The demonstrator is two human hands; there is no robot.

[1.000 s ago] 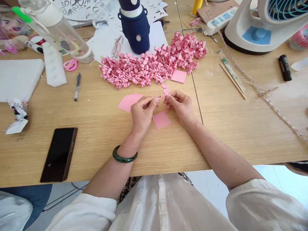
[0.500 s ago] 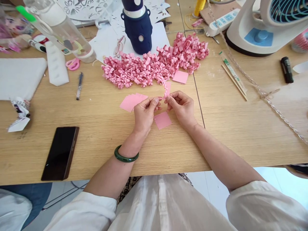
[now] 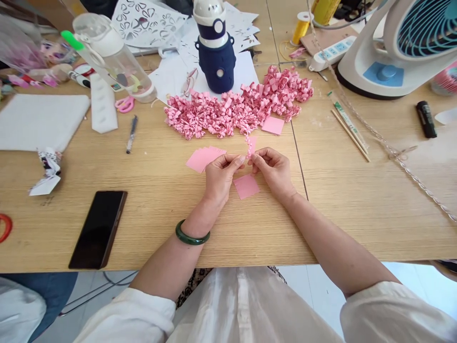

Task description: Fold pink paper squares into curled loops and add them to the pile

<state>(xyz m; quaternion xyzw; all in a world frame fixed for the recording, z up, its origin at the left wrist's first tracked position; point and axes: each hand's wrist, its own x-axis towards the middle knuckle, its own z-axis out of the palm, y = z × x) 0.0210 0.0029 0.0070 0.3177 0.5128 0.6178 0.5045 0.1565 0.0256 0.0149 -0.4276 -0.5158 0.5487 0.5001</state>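
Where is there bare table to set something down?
Bare table lies between the phone and the green bracelet, and, wider, between the right hand and the twisted cord, nearer than the sticks. It's crowded by the left hand, amid pink squares, and beyond it, where pink curls lie before the navy bottle.

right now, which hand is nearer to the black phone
Left: the left hand is ahead and to the right of the black phone; the right hand is farther right.

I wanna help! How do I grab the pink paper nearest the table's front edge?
Probably pinch that pink paper by its near corner, from the front: it lies flat, and the left hand and right hand crowd its far side.
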